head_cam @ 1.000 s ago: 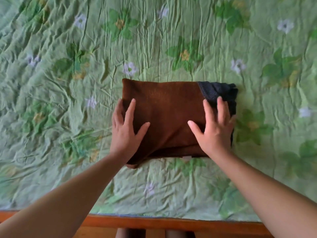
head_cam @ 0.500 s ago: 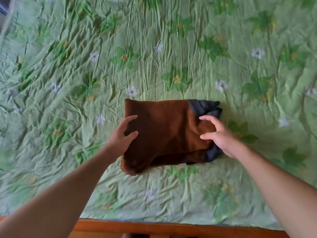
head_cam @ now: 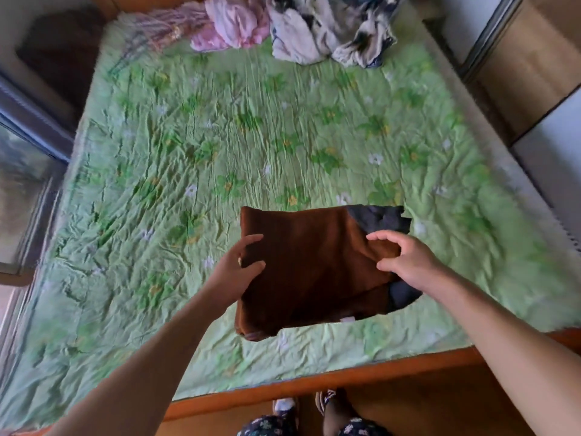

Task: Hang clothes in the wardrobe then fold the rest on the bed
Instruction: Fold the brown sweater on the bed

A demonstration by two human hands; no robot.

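- The folded brown cloth (head_cam: 311, 265) is near the front edge of the bed (head_cam: 157, 278), a little right of the middle.
- It is folded into a thick, flat shape. A dark grey part (head_cam: 382, 217) sticks out at its far right corner, and more dark grey shows at its near right side.
- The left hand (head_cam: 234, 272) grips the left edge of the brown cloth. The thumb is on top and the fingers curl around the edge.
- The right hand (head_cam: 405, 261) grips the right side of the cloth. The fingers and thumb pinch the brown part from above.
- I cannot tell if the cloth is lying on the bed or lifted a little.
- The bed has a wrinkled green cover with leaves and small white flowers on it.
- Far away, at the back of the bed, there is a pink cloth (head_cam: 232, 26). Just right of it is a heap of white and dark clothes (head_cam: 330, 29).
- The wooden bed frame (head_cam: 314, 383) runs along the near side.
- Below it, the person's feet (head_cam: 323, 404) stand on the floor.
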